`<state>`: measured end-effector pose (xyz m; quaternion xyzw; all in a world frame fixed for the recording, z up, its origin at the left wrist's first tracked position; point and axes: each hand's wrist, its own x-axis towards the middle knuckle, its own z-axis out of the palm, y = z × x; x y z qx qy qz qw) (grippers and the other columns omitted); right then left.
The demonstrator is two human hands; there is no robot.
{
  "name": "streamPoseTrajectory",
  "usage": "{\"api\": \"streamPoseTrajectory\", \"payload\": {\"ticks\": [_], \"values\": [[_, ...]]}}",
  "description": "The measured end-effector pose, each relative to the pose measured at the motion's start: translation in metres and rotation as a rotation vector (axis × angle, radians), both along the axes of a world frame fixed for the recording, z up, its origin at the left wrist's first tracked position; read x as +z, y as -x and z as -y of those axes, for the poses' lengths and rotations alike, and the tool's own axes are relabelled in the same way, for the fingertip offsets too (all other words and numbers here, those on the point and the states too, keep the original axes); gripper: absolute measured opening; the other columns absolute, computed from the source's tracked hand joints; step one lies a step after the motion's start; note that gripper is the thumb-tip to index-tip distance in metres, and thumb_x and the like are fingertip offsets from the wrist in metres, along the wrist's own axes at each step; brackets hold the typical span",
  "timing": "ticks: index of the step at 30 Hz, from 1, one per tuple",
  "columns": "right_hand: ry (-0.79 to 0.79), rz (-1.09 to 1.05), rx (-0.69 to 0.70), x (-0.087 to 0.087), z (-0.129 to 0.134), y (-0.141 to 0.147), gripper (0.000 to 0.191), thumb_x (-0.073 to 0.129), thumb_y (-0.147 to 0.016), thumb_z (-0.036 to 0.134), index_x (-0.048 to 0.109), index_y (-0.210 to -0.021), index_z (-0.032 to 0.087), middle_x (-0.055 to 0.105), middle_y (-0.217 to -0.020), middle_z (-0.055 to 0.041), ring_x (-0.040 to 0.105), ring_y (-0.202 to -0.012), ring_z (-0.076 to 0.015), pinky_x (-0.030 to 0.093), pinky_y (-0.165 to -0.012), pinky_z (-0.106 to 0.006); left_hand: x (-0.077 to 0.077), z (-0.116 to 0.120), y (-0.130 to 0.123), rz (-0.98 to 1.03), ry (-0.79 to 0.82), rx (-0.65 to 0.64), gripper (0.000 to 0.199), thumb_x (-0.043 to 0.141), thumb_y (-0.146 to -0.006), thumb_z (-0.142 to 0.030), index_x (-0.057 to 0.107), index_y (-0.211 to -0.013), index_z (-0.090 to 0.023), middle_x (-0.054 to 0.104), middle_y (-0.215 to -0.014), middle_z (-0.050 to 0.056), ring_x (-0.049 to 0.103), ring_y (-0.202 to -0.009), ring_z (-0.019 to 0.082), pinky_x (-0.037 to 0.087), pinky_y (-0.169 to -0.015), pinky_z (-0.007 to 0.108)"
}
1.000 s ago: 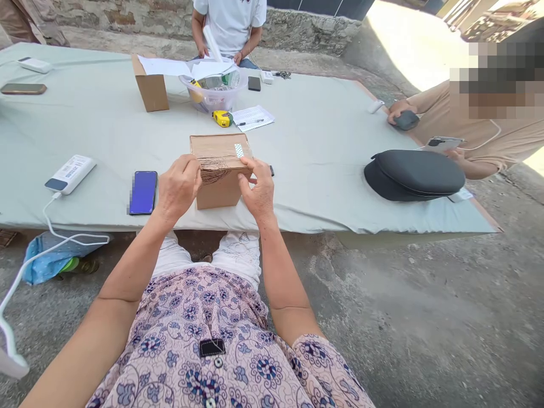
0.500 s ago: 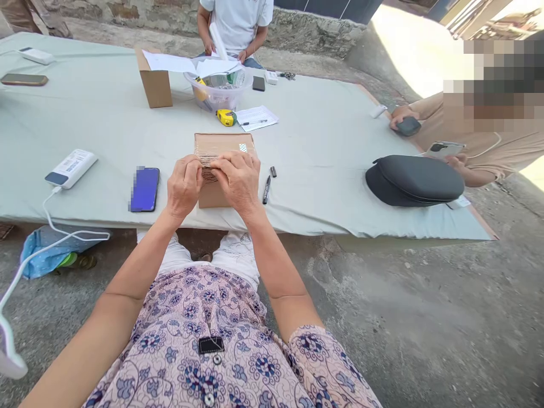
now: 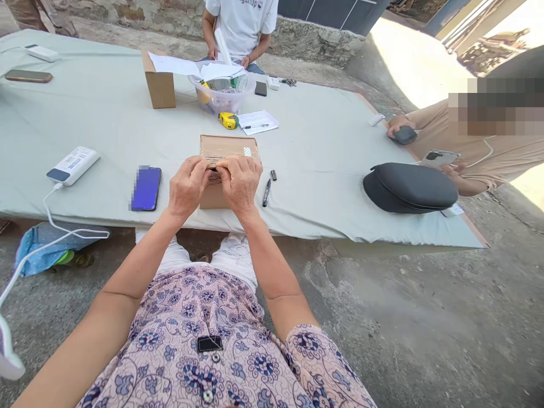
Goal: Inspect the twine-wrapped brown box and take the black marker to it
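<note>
A brown cardboard box [image 3: 229, 146] sits near the table's front edge, with a small white patterned label on its top. My left hand [image 3: 187, 186] and my right hand [image 3: 238, 184] meet over its near upper edge, both closed, thumbs and fingertips pinched on the wrinkled, dark-lined part there. A small dark gap shows between the fingertips. Whether that wrinkled part is tape or layered cardboard, I cannot tell. Just right of the box lie a black marker [image 3: 266, 193] and its separate cap [image 3: 273, 175].
Left are a phone [image 3: 145, 188] and a white power bank [image 3: 73, 166] with a cable. Beyond the box are a yellow tape measure [image 3: 228, 120], paper with a pen [image 3: 258, 122], a plastic basin [image 3: 221, 101] and another box [image 3: 160, 90]. A black case [image 3: 410, 187] lies right; people are around the table.
The view has shifted slightly. My fingertips have moved a little along the box's wrinkled edge, and a dark gap now shows between them. The box stays in place.
</note>
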<state>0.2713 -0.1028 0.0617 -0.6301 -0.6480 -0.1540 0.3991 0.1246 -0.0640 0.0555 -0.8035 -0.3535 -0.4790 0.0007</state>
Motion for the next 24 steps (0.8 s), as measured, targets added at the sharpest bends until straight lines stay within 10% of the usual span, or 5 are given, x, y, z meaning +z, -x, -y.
{"api": "streamPoseTrajectory", "payload": {"ticks": [7, 24], "values": [[-0.123, -0.012, -0.02, -0.008, -0.004, 0.002, 0.034, 0.042, -0.105, 0.042, 0.07, -0.093, 0.027, 0.072, -0.099, -0.0054, 0.059, -0.098, -0.0221, 0.035, -0.099, -0.04, 0.003, 0.003, -0.003, -0.052, 0.044, 0.073, 0.024, 0.046, -0.101, -0.032, 0.068, -0.101, -0.023, 0.073, -0.103, 0.006, 0.068, -0.09, 0.017, 0.047, -0.068, 0.026], [-0.005, 0.326, 0.184, 0.006, -0.018, -0.005, 0.042, 0.03, -0.108, 0.034, 0.064, -0.085, 0.023, 0.061, -0.078, -0.0051, 0.057, -0.08, -0.0191, 0.042, -0.08, -0.035, -0.017, -0.007, -0.002, 0.078, 0.053, 0.081, 0.037, 0.038, -0.104, -0.041, 0.069, -0.105, -0.021, 0.072, -0.104, 0.013, 0.071, -0.097, 0.021, 0.055, -0.079, 0.03]]}}
